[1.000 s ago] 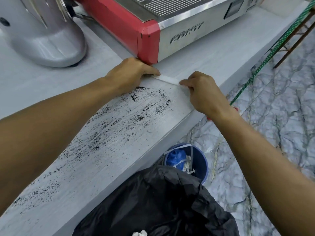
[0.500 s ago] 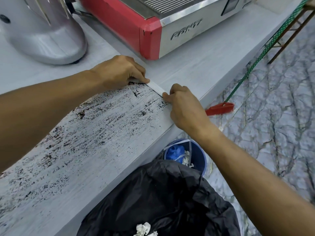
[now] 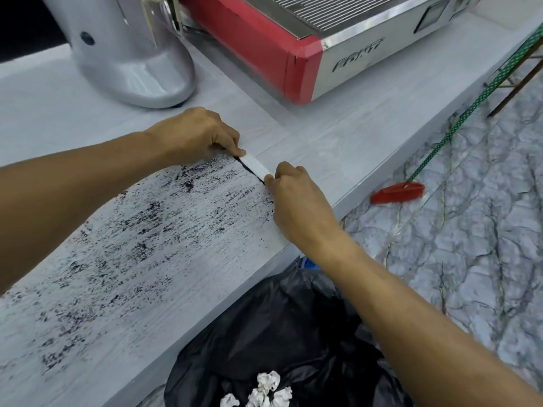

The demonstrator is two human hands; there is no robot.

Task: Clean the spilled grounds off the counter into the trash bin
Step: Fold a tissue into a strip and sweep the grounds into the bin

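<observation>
Black coffee grounds [image 3: 141, 239] lie smeared across the pale grey counter [image 3: 338, 142]. My left hand [image 3: 194, 136] and my right hand [image 3: 293, 195] each pinch one end of a white folded strip [image 3: 257, 165] pressed edge-down on the counter. A thin dark line of grounds is heaped along the strip's near edge. Below the counter's front edge stands the trash bin lined with a black bag [image 3: 279, 333], with crumpled white paper [image 3: 261, 392] inside.
A silver grinder [image 3: 132, 54] stands at the back left and a red and steel espresso machine [image 3: 308, 39] at the back right. On the marble floor [image 3: 455, 245] lies a red broom head [image 3: 396, 193] with a green patterned handle [image 3: 482, 92].
Both hands have dragged the white strip toward me across the counter, away from the espresso machine. Grounds have gathered against its near edge. The view has shifted so more of the bag shows.
</observation>
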